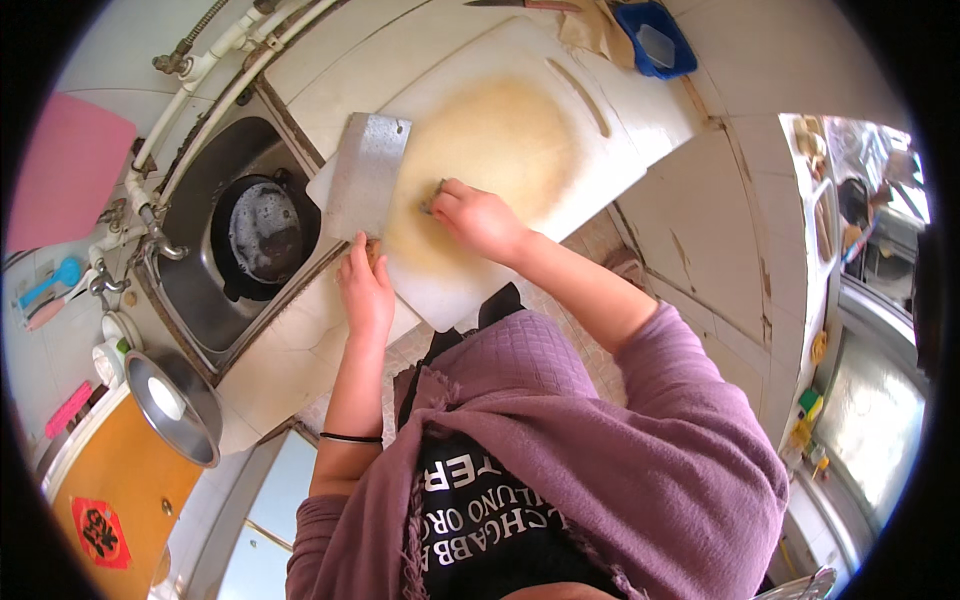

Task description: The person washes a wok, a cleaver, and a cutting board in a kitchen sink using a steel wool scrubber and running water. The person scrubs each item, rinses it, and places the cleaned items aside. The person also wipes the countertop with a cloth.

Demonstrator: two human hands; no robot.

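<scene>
A large white cutting board (517, 45) with a yellow-brown stain across its middle lies before me. My left hand (365, 289) is at the board's left edge, closed around the wooden handle (373, 252) of a cleaver. The cleaver's broad, wet-looking metal blade (367, 172) rests flat on the board, pointing away from me. In the fingers of my right hand (476, 221) is a small grey scrubber (431, 201), mostly hidden, which looks like steel wool. It is over the stained part, a little right of the blade.
At left, a steel sink (187, 300) holds a dark pan (262, 232) with suds, below a tap (169, 244). A metal basin (202, 427) stands nearer me. Beyond the board are a knife (525, 4) and a blue plastic basket (679, 56).
</scene>
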